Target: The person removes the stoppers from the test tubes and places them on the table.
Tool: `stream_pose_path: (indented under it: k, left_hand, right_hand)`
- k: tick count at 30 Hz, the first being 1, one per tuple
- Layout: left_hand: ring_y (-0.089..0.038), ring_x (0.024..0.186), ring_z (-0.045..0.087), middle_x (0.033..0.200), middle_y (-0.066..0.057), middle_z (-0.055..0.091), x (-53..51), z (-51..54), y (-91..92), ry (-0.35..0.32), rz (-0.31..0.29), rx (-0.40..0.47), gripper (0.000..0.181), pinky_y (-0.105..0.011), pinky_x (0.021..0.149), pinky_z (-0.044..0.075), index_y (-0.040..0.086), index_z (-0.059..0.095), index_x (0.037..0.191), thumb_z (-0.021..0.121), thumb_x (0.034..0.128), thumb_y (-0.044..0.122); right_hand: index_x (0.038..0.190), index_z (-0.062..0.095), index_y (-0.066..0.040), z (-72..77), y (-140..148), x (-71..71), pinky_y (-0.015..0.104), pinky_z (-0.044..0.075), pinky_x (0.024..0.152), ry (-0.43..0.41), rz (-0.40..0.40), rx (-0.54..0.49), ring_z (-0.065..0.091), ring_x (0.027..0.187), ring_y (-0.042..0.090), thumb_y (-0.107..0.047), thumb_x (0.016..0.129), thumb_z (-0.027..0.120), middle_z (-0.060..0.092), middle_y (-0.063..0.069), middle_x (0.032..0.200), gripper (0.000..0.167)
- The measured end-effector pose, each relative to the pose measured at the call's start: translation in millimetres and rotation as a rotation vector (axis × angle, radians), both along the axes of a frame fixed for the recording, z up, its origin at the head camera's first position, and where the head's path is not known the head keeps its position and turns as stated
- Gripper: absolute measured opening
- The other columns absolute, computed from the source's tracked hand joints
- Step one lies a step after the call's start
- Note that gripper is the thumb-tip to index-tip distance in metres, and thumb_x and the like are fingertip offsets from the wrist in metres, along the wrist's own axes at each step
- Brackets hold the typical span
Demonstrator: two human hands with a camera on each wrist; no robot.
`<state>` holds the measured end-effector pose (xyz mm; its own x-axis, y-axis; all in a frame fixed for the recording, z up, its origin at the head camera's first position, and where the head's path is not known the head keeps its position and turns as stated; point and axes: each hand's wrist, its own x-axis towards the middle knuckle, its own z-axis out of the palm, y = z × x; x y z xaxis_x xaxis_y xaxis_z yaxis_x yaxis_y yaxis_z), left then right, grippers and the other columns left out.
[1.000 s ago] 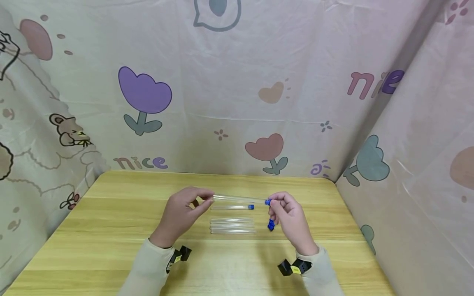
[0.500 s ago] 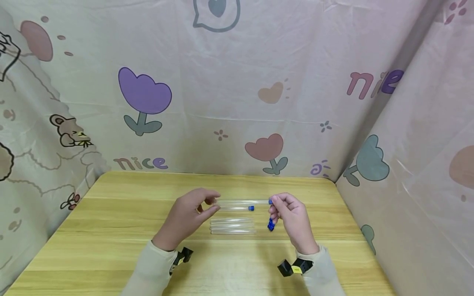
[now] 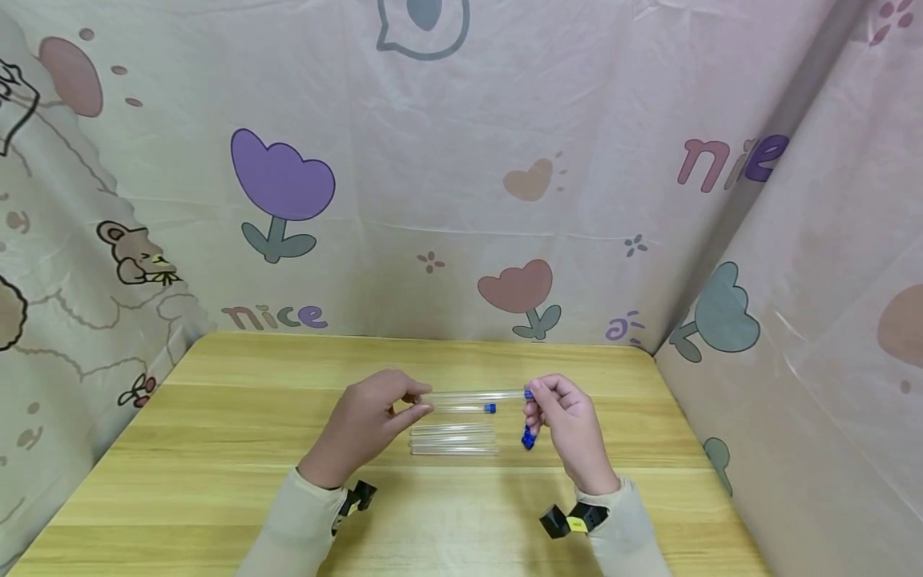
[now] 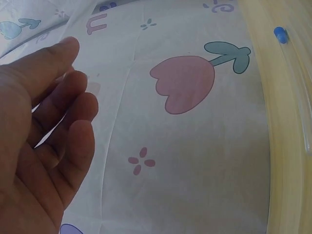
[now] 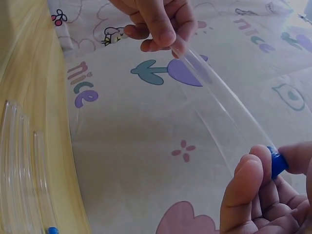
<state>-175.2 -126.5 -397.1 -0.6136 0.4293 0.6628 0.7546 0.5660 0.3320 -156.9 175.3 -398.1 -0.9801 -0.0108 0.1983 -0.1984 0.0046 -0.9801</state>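
Note:
A clear plastic tube (image 3: pixel 476 394) is held level above the table between both hands, a blue cap (image 5: pixel 278 162) at its right end. My right hand (image 3: pixel 570 433) pinches this cap between thumb and forefinger. My left hand (image 3: pixel 371 421) pinches the tube's other end with thumb and finger, as the right wrist view shows. Just in front of it on the table lies a tube with a blue cap (image 3: pixel 490 408). Nearer still, several uncapped tubes (image 3: pixel 454 440) lie side by side. More blue caps (image 3: pixel 529 438) cluster below my right fingers.
The wooden table (image 3: pixel 216 481) meets a printed cloth (image 3: pixel 425 200) at its back edge. Cloth also hangs at the left and right sides. Each wrist carries a small black camera (image 3: pixel 575 519).
My left hand has shifted right; its fingers loosened, then closed again on the tube's end. The tube has come level. My right hand has barely moved, still pinching the cap.

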Motion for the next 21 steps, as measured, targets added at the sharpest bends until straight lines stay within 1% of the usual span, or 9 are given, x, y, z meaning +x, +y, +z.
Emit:
stream_pose_path:
  k: [2,6,8,12,15,17,21]
  left_hand:
    - [-0.001,0.078,0.058,0.093,0.01,0.071,-0.4,-0.5,0.4,-0.001,0.002,-0.01,0.02,-0.017,0.06,0.047,0.017,0.078,0.107,0.083,0.0891,0.024]
    - [-0.004,0.079,0.062,0.092,0.011,0.07,-0.7,-0.6,1.5,-0.005,-0.002,-0.014,0.019,-0.017,0.061,0.049,0.017,0.077,0.107,0.082,0.0906,0.025]
    - [-0.005,0.079,0.062,0.092,0.011,0.07,-0.3,-0.2,1.9,-0.009,0.0,-0.015,0.019,-0.017,0.061,0.049,0.016,0.077,0.107,0.081,0.0911,0.025]
    - [-0.003,0.076,0.056,0.092,0.012,0.068,0.6,0.2,3.1,-0.035,0.005,-0.027,0.016,-0.02,0.064,0.05,0.018,0.075,0.107,0.077,0.0946,0.027]
    - [-0.002,0.076,0.052,0.091,0.013,0.065,1.3,-0.6,4.0,-0.054,0.005,-0.047,0.013,-0.022,0.068,0.051,0.018,0.072,0.107,0.072,0.0991,0.028]
    - [-0.002,0.077,0.051,0.09,0.013,0.062,1.6,-1.2,4.5,-0.063,0.006,-0.057,0.011,-0.023,0.07,0.051,0.018,0.071,0.105,0.069,0.1013,0.028]
    - [-0.002,0.076,0.049,0.087,0.014,0.058,2.3,-2.1,5.2,-0.087,0.009,-0.064,0.01,-0.023,0.069,0.048,0.019,0.068,0.103,0.065,0.1036,0.028]
  right_hand:
    - [0.104,0.06,0.008,-0.1,0.0,-0.3,0.029,0.058,0.059,-0.007,-0.005,0.003,0.061,0.066,0.013,-0.025,0.107,0.06,0.063,0.008,0.079,0.033]
    - [0.102,0.061,0.007,-0.4,-0.3,-1.5,0.029,0.057,0.058,-0.021,-0.018,0.017,0.06,0.065,0.014,-0.024,0.106,0.061,0.062,0.009,0.079,0.032]
    - [0.101,0.061,0.006,-0.5,-0.9,-1.7,0.028,0.057,0.058,-0.024,-0.028,0.021,0.06,0.065,0.014,-0.024,0.106,0.062,0.062,0.008,0.078,0.031]
    - [0.1,0.062,0.006,-0.4,-2.3,-1.6,0.026,0.055,0.056,-0.024,-0.04,0.017,0.059,0.064,0.014,-0.024,0.106,0.062,0.062,0.008,0.077,0.03]
    - [0.101,0.06,0.009,-0.8,-3.1,-1.1,0.024,0.054,0.055,-0.026,-0.036,0.008,0.058,0.063,0.012,-0.023,0.106,0.061,0.061,0.007,0.076,0.033]
    - [0.102,0.059,0.011,-1.3,-3.0,-1.3,0.024,0.054,0.055,-0.024,-0.033,0.005,0.058,0.063,0.012,-0.023,0.106,0.061,0.061,0.006,0.076,0.034]
    - [0.101,0.06,0.011,-2.6,-2.3,-1.9,0.024,0.054,0.055,-0.009,-0.03,0.005,0.059,0.063,0.011,-0.022,0.106,0.062,0.061,0.005,0.075,0.034]
